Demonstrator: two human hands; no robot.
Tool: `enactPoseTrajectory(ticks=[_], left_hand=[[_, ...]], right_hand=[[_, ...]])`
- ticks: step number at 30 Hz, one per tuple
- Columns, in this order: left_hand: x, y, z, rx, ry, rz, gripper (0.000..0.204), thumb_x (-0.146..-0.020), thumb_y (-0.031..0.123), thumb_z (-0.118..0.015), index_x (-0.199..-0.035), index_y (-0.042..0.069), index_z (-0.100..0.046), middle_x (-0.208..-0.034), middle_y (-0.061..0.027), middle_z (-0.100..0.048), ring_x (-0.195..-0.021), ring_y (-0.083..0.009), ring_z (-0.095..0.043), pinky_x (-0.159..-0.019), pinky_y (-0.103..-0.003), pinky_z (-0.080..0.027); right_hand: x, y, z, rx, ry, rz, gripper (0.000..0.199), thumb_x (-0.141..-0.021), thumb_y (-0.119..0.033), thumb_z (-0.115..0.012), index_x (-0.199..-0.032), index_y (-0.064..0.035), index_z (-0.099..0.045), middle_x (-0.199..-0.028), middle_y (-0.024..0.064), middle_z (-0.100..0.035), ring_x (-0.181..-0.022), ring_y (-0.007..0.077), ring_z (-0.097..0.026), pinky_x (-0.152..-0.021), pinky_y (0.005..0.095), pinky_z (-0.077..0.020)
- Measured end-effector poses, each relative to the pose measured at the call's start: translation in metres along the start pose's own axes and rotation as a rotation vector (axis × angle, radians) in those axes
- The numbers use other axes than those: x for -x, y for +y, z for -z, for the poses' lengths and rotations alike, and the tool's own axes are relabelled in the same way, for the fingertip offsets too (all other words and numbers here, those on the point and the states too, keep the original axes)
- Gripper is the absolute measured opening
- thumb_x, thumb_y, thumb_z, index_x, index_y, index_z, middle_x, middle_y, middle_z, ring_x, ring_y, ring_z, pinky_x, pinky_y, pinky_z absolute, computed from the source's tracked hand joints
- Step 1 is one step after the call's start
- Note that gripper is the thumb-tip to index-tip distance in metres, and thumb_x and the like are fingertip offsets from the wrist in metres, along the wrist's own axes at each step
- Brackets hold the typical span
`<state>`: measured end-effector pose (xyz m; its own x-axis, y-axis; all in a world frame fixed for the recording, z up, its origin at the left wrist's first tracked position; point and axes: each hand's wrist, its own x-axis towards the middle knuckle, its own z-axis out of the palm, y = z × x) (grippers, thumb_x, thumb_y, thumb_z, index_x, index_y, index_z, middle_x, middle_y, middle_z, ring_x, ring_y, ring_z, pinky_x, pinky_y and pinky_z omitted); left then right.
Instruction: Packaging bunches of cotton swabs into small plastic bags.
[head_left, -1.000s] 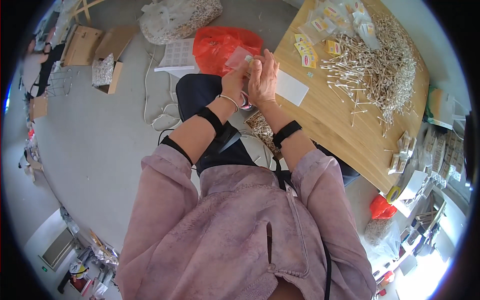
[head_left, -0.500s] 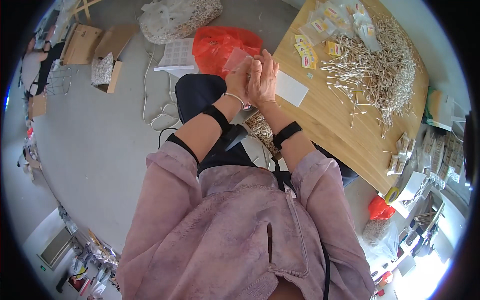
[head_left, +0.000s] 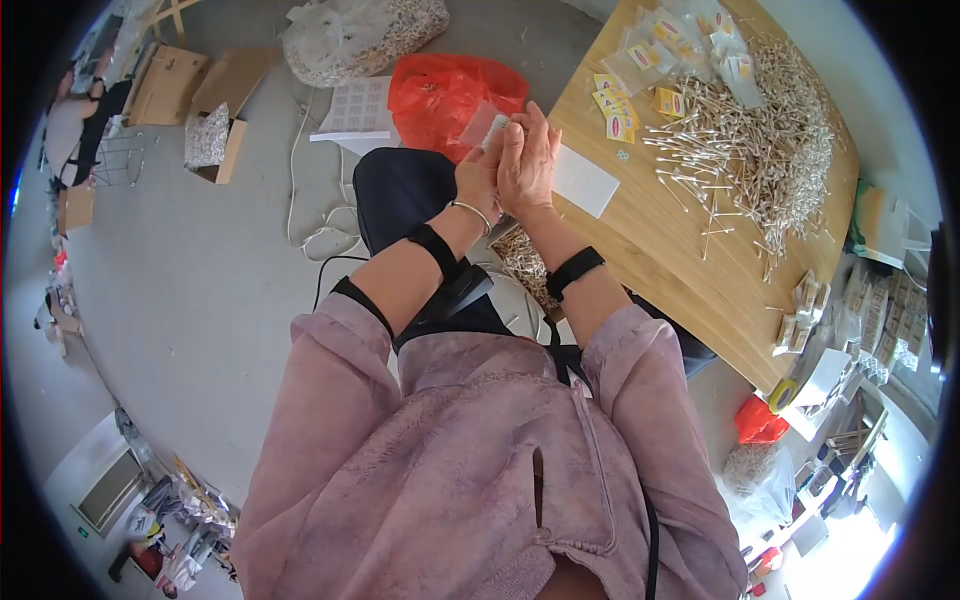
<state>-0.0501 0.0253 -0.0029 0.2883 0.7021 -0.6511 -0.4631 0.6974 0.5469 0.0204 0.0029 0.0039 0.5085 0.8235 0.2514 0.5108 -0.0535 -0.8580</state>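
Note:
In front of me, near the table's left edge, my left hand (head_left: 478,178) and my right hand (head_left: 528,170) are pressed together. Between them sits a bundle of cotton swabs (head_left: 497,128), whose white tips show above the left fingers. A small clear plastic bag (head_left: 477,124) sticks out beside the bundle, at the left hand's fingertips. My left fingers are closed round the bundle. The right palm and fingers press against it from the other side. Most of the bundle is hidden by the hands.
A wooden table (head_left: 660,240) on the right bears a heap of cotton swabs (head_left: 780,150), yellow-and-white cards (head_left: 615,110) and a white sheet (head_left: 585,181). A red plastic bag (head_left: 440,95) lies behind my hands. Cables (head_left: 292,190) trail over the floor; cardboard boxes (head_left: 165,90) stand far left.
The white swab tips now show above my left hand, where they were hidden before. My left hand has shifted slightly, and the clear bag is partly behind the tips.

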Motion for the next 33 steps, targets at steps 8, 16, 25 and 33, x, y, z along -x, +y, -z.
enactPoseTrajectory(ticks=[8, 16, 25, 33], left_hand=[[0.013, -0.006, -0.006, -0.107, 0.076, -0.049, 0.037, -0.085, 0.029, -0.068, -0.102, -0.003, -0.060, -0.095, -0.0068, -0.064, -0.080, -0.0139, -0.062, -0.067, -0.025, -0.049], [0.000, 0.004, -0.007, -0.106, 0.036, -0.093, 0.029, -0.086, 0.019, -0.067, -0.107, 0.000, -0.061, -0.095, -0.0057, -0.064, -0.083, -0.0135, -0.062, -0.068, -0.025, -0.050], [0.001, 0.004, -0.009, 0.001, 0.001, 0.019, 0.033, -0.086, 0.020, -0.068, -0.112, 0.004, -0.057, -0.094, -0.0050, -0.064, -0.079, -0.0141, -0.063, -0.063, -0.025, -0.051], [0.002, 0.006, -0.007, -0.032, -0.066, 0.007, 0.030, -0.086, 0.022, -0.067, -0.108, 0.003, -0.059, -0.092, -0.0045, -0.064, -0.079, -0.0135, -0.062, -0.063, -0.026, -0.051]], right_hand=[[-0.001, 0.002, 0.000, -0.089, 0.056, 0.065, 0.048, -0.097, -0.036, -0.037, -0.128, 0.0012, -0.039, -0.112, 0.0140, -0.058, -0.117, 0.0359, -0.042, -0.108, 0.0524, -0.0147], [0.002, 0.000, 0.000, -0.007, -0.017, -0.032, 0.049, -0.099, -0.033, -0.032, -0.130, 0.0044, -0.036, -0.111, 0.0127, -0.060, -0.112, 0.0350, -0.048, -0.108, 0.0463, -0.0172], [0.001, 0.003, -0.002, -0.057, 0.023, -0.017, 0.048, -0.098, -0.030, -0.037, -0.130, 0.0046, -0.034, -0.108, 0.0144, -0.059, -0.110, 0.0342, -0.048, -0.108, 0.0484, -0.0170], [0.000, 0.002, -0.001, 0.036, 0.006, 0.013, 0.044, -0.098, -0.027, -0.036, -0.129, 0.0052, -0.036, -0.109, 0.0147, -0.060, -0.109, 0.0322, -0.049, -0.105, 0.0429, -0.0233]])
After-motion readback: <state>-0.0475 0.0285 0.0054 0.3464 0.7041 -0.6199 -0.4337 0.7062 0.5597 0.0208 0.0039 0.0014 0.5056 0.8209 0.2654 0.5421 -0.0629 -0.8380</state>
